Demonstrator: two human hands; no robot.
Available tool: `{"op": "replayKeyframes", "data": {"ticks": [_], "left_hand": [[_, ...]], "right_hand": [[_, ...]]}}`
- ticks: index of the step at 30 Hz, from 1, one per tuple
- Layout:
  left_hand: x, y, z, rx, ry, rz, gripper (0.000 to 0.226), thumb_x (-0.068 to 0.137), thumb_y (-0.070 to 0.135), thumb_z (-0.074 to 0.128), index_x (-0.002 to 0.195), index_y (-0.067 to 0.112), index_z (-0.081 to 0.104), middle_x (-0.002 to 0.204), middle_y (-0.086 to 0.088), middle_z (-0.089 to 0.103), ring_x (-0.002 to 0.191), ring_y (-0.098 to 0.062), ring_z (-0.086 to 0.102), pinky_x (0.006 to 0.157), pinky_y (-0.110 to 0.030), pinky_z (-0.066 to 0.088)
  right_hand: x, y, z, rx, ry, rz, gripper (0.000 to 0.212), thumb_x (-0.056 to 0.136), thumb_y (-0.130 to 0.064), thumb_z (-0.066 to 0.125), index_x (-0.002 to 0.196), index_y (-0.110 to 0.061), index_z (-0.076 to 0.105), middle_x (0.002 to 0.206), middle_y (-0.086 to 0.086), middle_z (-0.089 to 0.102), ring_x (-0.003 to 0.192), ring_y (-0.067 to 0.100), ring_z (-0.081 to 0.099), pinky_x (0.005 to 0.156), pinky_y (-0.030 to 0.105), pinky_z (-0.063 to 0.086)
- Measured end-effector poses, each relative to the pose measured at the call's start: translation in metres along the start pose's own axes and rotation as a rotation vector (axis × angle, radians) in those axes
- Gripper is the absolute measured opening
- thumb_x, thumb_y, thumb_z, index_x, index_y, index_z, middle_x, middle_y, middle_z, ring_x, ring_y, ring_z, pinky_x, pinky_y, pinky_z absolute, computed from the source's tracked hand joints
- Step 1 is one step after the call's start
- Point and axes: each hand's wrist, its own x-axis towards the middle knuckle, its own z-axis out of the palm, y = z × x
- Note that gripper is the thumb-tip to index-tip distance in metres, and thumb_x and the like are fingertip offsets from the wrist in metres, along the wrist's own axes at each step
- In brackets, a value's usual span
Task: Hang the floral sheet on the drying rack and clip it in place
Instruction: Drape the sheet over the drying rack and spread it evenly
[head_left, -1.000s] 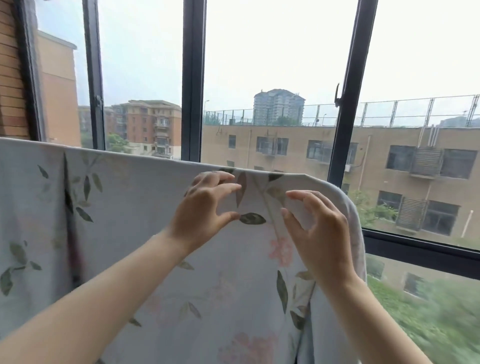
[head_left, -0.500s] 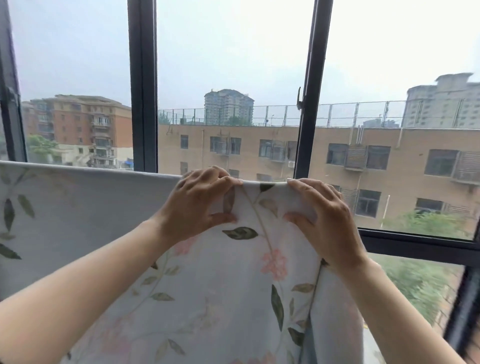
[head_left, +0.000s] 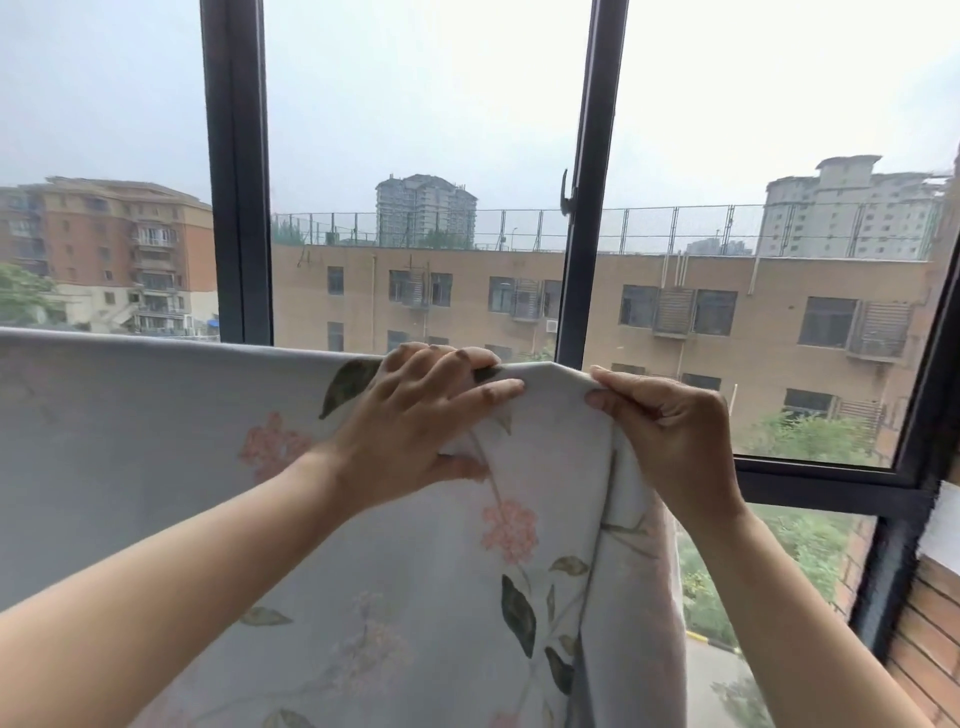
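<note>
The floral sheet, pale with pink flowers and green leaves, hangs folded over a horizontal line that runs from the left edge to the centre; the rack bar beneath it is hidden. My left hand grips the sheet's top fold, fingers over the far side and thumb on the near side. My right hand pinches the sheet's right end at the top corner, where the cloth drops away downward. No clip is visible.
Dark window frames stand close behind the sheet, with a handle on the middle post. A brick wall is at the lower right. Buildings and trees lie outside the glass.
Both hands went from open over the fold to closed on it. The view swung right, and the hands now sit at the sheet's right end.
</note>
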Motion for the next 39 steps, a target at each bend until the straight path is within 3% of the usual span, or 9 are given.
{"op": "replayKeyframes", "data": {"ticks": [6, 10, 15, 19, 22, 27, 30, 34, 39], "left_hand": [[0.009, -0.004, 0.002, 0.0, 0.01, -0.048, 0.075, 0.071, 0.051, 0.079, 0.135, 0.025, 0.05, 0.12, -0.004, 0.061, 0.103, -0.027, 0.06, 0.087, -0.044, 0.049], [0.026, -0.003, -0.003, -0.165, 0.048, -0.061, 0.052, 0.079, 0.046, 0.07, 0.125, 0.026, 0.06, 0.104, -0.003, 0.071, 0.082, -0.025, 0.069, 0.069, -0.041, 0.058], [0.049, -0.004, -0.015, -0.547, -0.013, -0.326, 0.028, 0.085, 0.044, 0.064, 0.099, 0.023, 0.077, 0.088, 0.007, 0.076, 0.075, -0.008, 0.07, 0.067, -0.032, 0.058], [0.073, -0.014, -0.016, -0.486, -0.169, -0.401, 0.023, 0.087, 0.032, 0.067, 0.077, 0.014, 0.076, 0.063, 0.005, 0.068, 0.057, -0.008, 0.059, 0.056, -0.024, 0.048], [0.086, -0.019, -0.014, -0.479, -0.258, -0.479, 0.025, 0.089, 0.029, 0.066, 0.064, 0.024, 0.069, 0.06, 0.013, 0.062, 0.058, 0.0, 0.054, 0.058, -0.013, 0.039], [0.096, -0.028, -0.007, -0.587, -0.404, -0.64, 0.017, 0.087, 0.03, 0.068, 0.072, 0.025, 0.075, 0.054, 0.016, 0.064, 0.053, 0.004, 0.055, 0.053, -0.01, 0.039], [0.095, -0.031, -0.005, -0.662, -0.496, -0.728, 0.019, 0.085, 0.032, 0.07, 0.074, 0.019, 0.077, 0.059, 0.01, 0.068, 0.053, 0.0, 0.054, 0.054, -0.017, 0.044], [0.095, -0.03, -0.004, -0.713, -0.471, -0.781, 0.014, 0.083, 0.03, 0.072, 0.073, 0.022, 0.077, 0.062, 0.009, 0.07, 0.055, 0.001, 0.058, 0.058, -0.021, 0.045], [0.091, -0.021, -0.008, -0.717, -0.409, -0.687, 0.015, 0.084, 0.028, 0.071, 0.079, 0.017, 0.078, 0.063, 0.012, 0.07, 0.056, 0.004, 0.058, 0.062, -0.02, 0.045]], "right_hand": [[0.015, 0.005, 0.003, 0.03, 0.035, 0.009, 0.016, 0.079, -0.015, 0.076, 0.093, -0.022, 0.074, 0.083, -0.019, 0.07, 0.077, -0.014, 0.064, 0.073, 0.004, 0.045], [0.03, 0.013, 0.0, 0.137, -0.027, 0.1, 0.015, 0.08, -0.011, 0.076, 0.085, -0.025, 0.075, 0.069, -0.03, 0.068, 0.07, -0.01, 0.064, 0.069, 0.007, 0.045], [0.045, 0.025, -0.003, 0.368, -0.224, 0.228, 0.012, 0.08, -0.004, 0.071, 0.078, -0.015, 0.075, 0.066, -0.013, 0.072, 0.061, -0.002, 0.063, 0.062, 0.011, 0.05], [0.053, 0.034, 0.0, 0.452, -0.3, 0.303, 0.009, 0.081, -0.007, 0.07, 0.079, -0.013, 0.075, 0.068, -0.006, 0.074, 0.062, 0.001, 0.062, 0.06, 0.014, 0.051], [0.057, 0.042, 0.001, 0.433, -0.361, 0.332, 0.007, 0.074, -0.025, 0.073, 0.077, -0.022, 0.079, 0.076, 0.0, 0.076, 0.07, 0.006, 0.065, 0.066, 0.019, 0.053], [0.053, 0.062, 0.0, 0.325, -0.568, 0.456, 0.011, 0.084, -0.009, 0.07, 0.078, -0.014, 0.079, 0.073, 0.003, 0.073, 0.066, 0.009, 0.061, 0.062, 0.023, 0.051], [0.045, 0.064, -0.009, 0.295, -0.405, 0.466, 0.004, 0.083, -0.012, 0.073, 0.084, -0.012, 0.076, 0.079, 0.009, 0.074, 0.066, 0.009, 0.062, 0.061, 0.021, 0.051], [0.032, 0.035, -0.019, 0.292, -0.223, 0.247, 0.028, 0.08, -0.039, 0.066, 0.096, -0.017, 0.074, 0.087, -0.002, 0.076, 0.076, 0.008, 0.068, 0.07, 0.016, 0.053], [0.01, 0.012, 0.003, 0.0, -0.104, -0.002, 0.026, 0.078, -0.022, 0.078, 0.104, -0.016, 0.075, 0.095, -0.011, 0.072, 0.088, -0.001, 0.066, 0.078, 0.009, 0.049]]}}
